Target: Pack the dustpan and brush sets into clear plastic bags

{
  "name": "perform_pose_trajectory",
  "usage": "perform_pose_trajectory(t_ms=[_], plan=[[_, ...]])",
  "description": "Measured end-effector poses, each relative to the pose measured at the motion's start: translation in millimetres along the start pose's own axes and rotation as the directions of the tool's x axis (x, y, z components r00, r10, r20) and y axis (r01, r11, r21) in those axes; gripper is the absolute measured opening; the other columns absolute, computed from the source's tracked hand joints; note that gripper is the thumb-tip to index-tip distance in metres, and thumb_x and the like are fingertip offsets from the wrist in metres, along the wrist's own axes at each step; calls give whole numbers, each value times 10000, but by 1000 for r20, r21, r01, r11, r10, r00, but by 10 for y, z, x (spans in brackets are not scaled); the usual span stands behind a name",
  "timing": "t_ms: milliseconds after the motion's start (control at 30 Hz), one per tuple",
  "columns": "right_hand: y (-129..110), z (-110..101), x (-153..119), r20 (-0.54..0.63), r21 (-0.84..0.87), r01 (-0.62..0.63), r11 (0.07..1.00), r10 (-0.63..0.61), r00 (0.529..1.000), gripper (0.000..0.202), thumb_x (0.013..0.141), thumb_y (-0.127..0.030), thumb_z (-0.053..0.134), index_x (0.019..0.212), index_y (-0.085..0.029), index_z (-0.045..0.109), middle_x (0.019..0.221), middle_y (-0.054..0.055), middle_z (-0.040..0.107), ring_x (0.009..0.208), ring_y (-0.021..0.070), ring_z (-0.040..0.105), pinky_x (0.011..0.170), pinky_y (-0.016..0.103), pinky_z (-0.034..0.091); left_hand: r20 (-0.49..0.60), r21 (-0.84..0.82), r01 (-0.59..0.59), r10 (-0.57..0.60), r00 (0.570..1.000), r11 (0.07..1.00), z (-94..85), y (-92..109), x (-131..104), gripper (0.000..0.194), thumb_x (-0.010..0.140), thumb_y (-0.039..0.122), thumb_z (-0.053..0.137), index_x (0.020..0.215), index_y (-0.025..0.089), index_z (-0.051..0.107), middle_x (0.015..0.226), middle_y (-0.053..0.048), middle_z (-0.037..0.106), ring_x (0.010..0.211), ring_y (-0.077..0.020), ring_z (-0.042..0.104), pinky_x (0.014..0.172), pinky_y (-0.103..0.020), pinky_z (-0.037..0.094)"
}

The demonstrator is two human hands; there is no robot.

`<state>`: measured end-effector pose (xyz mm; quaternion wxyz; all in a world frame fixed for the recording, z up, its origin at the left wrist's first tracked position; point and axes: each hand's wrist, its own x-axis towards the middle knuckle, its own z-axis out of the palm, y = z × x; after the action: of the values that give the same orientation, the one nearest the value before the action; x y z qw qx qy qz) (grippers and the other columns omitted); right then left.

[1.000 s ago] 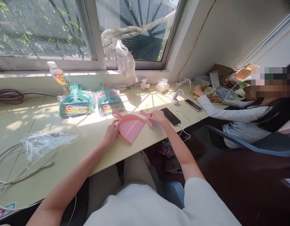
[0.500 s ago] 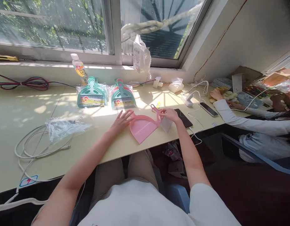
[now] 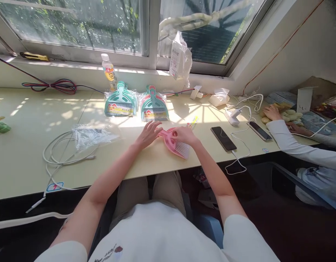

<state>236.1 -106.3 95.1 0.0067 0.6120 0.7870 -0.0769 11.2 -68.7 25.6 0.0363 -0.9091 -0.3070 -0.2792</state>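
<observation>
A small pink hand brush [image 3: 182, 148] with pale bristles lies over a pink dustpan [image 3: 179, 155] near the front edge of the table. My right hand [image 3: 184, 135] is closed on the brush, its fingers pinching the pink body. My left hand [image 3: 148, 136] is at the handle end on the left, fingers bent and gripping the dustpan handle, partly hidden. The brush covers most of the pan. Behind them lie two wrapped green dustpan sets, one plain green [image 3: 121, 100] and one with a red brush part [image 3: 154, 104].
Left of my arm lie a crumpled clear plastic bag [image 3: 95, 137] and a coiled white cable [image 3: 55, 145]. A charging phone [image 3: 223, 138] is on the right, with a power strip [image 3: 232, 117] beyond. A bottle [image 3: 109, 72] stands behind. A co-worker's hand [image 3: 271, 112] works at the far right.
My right hand has brought the brush leftward onto the dustpan, covering it. My left hand has closed more round the handle. The view has shifted left.
</observation>
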Motion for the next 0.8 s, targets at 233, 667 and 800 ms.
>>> perform_pose_trajectory(t_ms=[233,667,800], plan=[[-162,61,199,-52,35,67,997,-65,997,179,870,-345,627,894,-218,751,975,43,754,864,186,661,652,257,377,76,22,85,-86,993,996,21,-208,-16,441,942,131,471,1366,240,531,1379,-125,564,1281,-245,536,1182,-519,283],[-355,129,431,-73,-86,70,994,-77,994,197,888,-208,566,832,-184,753,879,83,738,808,204,655,651,266,384,195,74,51,-65,979,996,86,-319,-1,423,932,47,411,1284,135,630,1388,-145,595,1325,-240,527,1121,-414,428],[-437,135,487,-62,-159,99,982,-110,992,202,898,-201,564,865,-142,754,907,134,739,813,227,662,663,284,393,248,110,65,-90,965,992,98,-357,14,426,902,2,413,1255,90,636,1369,-187,599,1287,-245,567,1100,-396,442]])
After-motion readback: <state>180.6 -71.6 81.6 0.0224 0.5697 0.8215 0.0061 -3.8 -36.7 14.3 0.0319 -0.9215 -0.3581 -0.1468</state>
